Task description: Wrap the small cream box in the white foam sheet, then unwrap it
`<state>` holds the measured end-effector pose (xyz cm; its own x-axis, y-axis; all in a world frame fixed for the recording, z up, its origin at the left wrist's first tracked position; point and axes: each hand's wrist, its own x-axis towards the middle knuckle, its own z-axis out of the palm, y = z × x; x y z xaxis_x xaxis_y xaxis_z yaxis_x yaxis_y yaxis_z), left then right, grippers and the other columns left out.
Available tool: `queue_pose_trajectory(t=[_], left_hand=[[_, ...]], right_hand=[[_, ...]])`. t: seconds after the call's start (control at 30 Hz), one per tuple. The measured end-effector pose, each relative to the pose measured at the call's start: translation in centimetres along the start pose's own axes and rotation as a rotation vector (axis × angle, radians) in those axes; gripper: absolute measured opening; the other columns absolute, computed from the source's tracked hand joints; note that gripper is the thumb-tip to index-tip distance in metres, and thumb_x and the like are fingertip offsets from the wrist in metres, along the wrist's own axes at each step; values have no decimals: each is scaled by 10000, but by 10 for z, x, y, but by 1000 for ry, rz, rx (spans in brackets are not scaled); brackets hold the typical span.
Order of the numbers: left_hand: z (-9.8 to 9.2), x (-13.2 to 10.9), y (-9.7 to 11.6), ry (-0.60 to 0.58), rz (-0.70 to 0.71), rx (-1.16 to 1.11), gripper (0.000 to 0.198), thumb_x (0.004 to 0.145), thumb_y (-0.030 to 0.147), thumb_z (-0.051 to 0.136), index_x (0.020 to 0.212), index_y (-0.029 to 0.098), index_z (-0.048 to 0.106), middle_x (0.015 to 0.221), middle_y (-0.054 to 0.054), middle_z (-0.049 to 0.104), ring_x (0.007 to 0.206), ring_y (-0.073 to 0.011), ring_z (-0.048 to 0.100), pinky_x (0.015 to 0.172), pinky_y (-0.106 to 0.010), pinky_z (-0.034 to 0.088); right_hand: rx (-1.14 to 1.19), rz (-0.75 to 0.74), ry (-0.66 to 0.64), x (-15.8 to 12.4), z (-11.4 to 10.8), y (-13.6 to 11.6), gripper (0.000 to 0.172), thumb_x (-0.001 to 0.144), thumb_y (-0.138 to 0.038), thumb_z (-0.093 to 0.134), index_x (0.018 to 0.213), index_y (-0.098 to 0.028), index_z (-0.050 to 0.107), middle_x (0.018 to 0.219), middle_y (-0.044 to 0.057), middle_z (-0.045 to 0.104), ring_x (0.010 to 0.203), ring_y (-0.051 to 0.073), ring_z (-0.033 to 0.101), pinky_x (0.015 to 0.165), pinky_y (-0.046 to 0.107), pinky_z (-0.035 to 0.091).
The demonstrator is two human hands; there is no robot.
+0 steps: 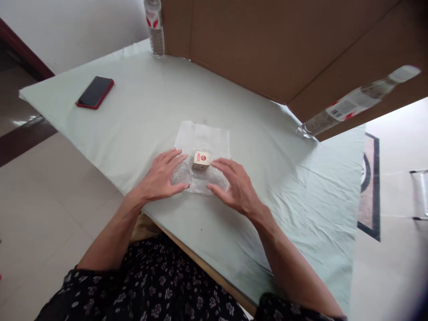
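A small cream cardboard box with red print rests on a sheet of bubble wrap, near its middle. My left hand is at the left edge of the wrap, fingers apart, with nothing in it. On the opposite side my right hand is likewise open, its fingertips close to the box's right side. Both thumbs point inward over the near part of the wrap. Whether any fingertip touches the wrap I cannot tell.
A pale green cloth covers the table. At the far left lies a phone in a red case. A large cardboard panel stands at the back, with a water bottle at its left and another bottle at its right.
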<state>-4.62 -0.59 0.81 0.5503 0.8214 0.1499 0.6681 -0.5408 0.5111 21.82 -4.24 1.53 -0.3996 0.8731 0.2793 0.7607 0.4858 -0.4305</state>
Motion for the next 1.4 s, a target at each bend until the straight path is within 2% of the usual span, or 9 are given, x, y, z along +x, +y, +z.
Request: queue_pose_trajectory(t=[0.1, 0.17, 0.27, 0.4, 0.6, 0.77, 0.97, 1.13, 1.4], left_hand=[[-1, -18, 4, -44, 49, 56, 712, 810, 460, 718, 1442, 221, 495, 1571, -156, 429, 1485, -363, 345, 1227, -548, 272], [5, -24, 6, -70, 55, 104, 687, 796, 403, 731, 1419, 201, 524, 1567, -173, 427, 1489, -371, 337, 1231, -561, 257], [14, -23, 12, -80, 49, 144, 649, 793, 346, 733, 1397, 199, 548, 1577, -176, 412, 1499, -378, 317, 1231, -577, 248], [16, -6, 20, -21, 42, 134, 533, 825, 289, 703, 1339, 206, 589, 1591, -163, 401, 1506, -347, 322, 1223, -560, 275], [11, 27, 24, 120, -35, -49, 94, 872, 213, 617, 923, 200, 695, 1441, -118, 592, 1352, -286, 538, 1151, -491, 410], [12, 48, 23, 140, -177, -357, 122, 856, 306, 610, 817, 200, 655, 1310, -86, 690, 1184, -267, 653, 881, -385, 576], [20, 61, 19, 207, -249, -555, 146, 827, 330, 620, 770, 198, 639, 1148, -75, 751, 1068, -234, 694, 925, -373, 546], [21, 56, 22, 209, -268, -638, 196, 813, 350, 656, 705, 189, 629, 1070, -73, 755, 1009, -213, 694, 924, -347, 520], [20, 54, 24, 165, -324, -643, 229, 789, 377, 669, 691, 181, 601, 1008, -62, 749, 918, -193, 673, 839, -309, 490]], right_hand=[[-107, -120, -148, -21, 1, -15, 439, 912, -366, 613, 1311, -186, 604, 1359, 170, 627, 1177, 340, 595, 981, 513, 464], [-187, -139, -163, -24, 11, -18, 302, 931, -257, 555, 1195, -161, 666, 1291, 177, 673, 1111, 327, 620, 956, 504, 458], [-217, -90, -73, -16, 25, -15, 280, 980, -164, 433, 1037, -181, 706, 1163, 132, 743, 989, 270, 660, 940, 468, 447], [-124, -24, 52, -2, 24, -6, 264, 1006, -215, 429, 969, -199, 690, 1049, 94, 772, 940, 231, 688, 851, 393, 464], [68, 91, 113, 13, 11, 2, 157, 962, -263, 500, 887, -236, 635, 1028, 73, 753, 943, 227, 695, 787, 367, 491], [310, 180, 124, 37, 4, 18, 124, 899, -322, 566, 827, -231, 608, 1275, 110, 680, 1123, 253, 656, 789, 351, 530], [562, 261, 73, 54, 12, 32, 194, 869, -380, 597, 758, -220, 586, 1037, 61, 755, 933, 213, 696, 848, 349, 529], [580, 293, 146, 47, 19, 26, 164, 857, -363, 619, 779, -220, 602, 948, 45, 756, 854, 193, 688, 804, 324, 523], [563, 323, 120, 44, 22, 28, 153, 857, -359, 608, 795, -219, 617, 857, 34, 744, 802, 191, 682, 760, 313, 512]])
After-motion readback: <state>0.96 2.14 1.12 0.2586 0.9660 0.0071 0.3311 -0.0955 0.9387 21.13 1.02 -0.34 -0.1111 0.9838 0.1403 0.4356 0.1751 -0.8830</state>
